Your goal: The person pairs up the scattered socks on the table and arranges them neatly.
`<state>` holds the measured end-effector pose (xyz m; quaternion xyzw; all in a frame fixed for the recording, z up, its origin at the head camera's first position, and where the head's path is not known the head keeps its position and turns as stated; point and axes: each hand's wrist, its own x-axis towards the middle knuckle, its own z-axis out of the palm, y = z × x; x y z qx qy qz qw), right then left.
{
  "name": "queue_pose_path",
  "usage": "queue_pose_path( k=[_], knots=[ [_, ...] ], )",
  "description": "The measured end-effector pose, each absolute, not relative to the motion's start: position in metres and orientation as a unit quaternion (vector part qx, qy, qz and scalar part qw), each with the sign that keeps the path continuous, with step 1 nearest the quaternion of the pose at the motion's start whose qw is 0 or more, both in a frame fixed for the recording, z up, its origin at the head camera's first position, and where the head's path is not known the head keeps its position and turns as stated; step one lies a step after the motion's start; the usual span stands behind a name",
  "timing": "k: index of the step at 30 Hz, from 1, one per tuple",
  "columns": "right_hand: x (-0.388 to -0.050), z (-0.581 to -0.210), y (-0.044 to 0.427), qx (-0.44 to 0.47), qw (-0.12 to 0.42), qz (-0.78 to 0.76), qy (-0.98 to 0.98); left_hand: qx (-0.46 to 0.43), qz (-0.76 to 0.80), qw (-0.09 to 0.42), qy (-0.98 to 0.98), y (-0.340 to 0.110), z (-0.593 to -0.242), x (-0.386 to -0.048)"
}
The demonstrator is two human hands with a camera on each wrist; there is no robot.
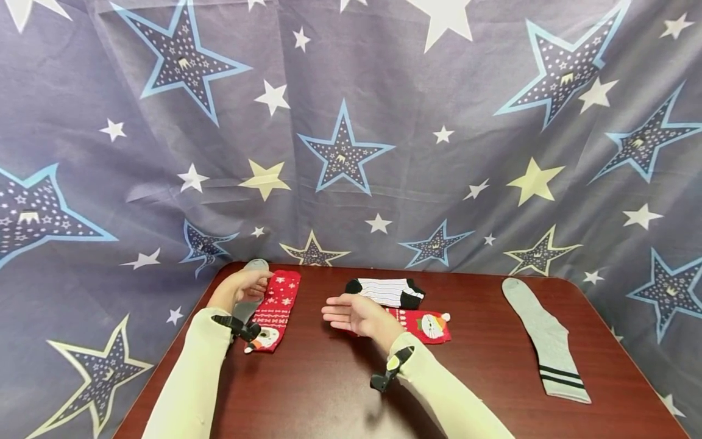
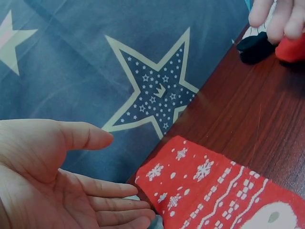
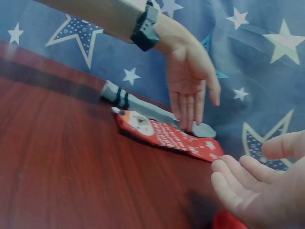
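My left hand, fingers extended, hovers over a grey sock with dark stripes at the table's left edge. Beside that sock lies a red sock with white snowflakes and a bear face. Whether the fingertips touch either sock I cannot tell. Near the middle, my right hand is held palm inward with loosely extended fingers and nothing in them. It partly covers a second red sock with a cat-like face. Behind that one lies a white striped sock with black toe and heel.
On the right of the brown table lies another grey sock with two black bands. A grey-blue cloth printed with stars hangs behind the table. Each wrist carries a black strapped camera.
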<state>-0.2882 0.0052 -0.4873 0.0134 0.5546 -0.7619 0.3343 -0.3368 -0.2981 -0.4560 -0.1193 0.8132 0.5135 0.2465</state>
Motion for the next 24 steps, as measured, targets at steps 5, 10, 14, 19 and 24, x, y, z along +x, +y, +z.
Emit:
queue_pose_path(
  k=[5, 10, 14, 19, 24],
  knots=[
    [-0.283, -0.496, -0.015, 0.021, 0.355, -0.758, 0.546, -0.124, 0.503, 0.245, 0.819, -0.298, -0.456, -0.337],
    [-0.276, -0.505, -0.032, 0.023, 0.377, -0.754, 0.538, -0.128, 0.476, 0.25, 0.833, -0.295, -0.46, -0.341],
    [-0.27, -0.509, -0.042, 0.027, 0.39, -0.756, 0.526, -0.141, 0.443, 0.25, 0.849, -0.287, -0.459, -0.344],
    [-0.263, -0.512, -0.051, 0.036, 0.394, -0.764, 0.51, -0.149, 0.434, 0.242, 0.855, -0.288, -0.468, -0.354],
    [-0.257, -0.518, -0.058, 0.04, 0.393, -0.774, 0.495, -0.152, 0.442, 0.253, 0.847, -0.307, -0.504, -0.384]
  ],
)
